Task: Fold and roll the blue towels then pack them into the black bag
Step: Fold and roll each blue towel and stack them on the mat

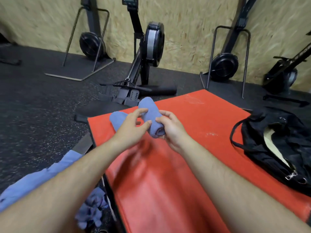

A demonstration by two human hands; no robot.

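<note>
Rolled towel [148, 113] in R hand [170, 128] fingers [165, 113], L hand [133, 126] thumb touching

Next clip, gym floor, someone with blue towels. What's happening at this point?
A person holds a rolled blue towel above the red mat: the right hand grips its near end, the left hand touches its side. A second rolled towel lies on the mat. The black bag sits open to the right; crumpled blue towels lie at lower left.

left hand [130, 126]: fingers spread, loosely curved | right hand [170, 127]: curled round rolled towel [148, 109] | both forearms extended
</note>
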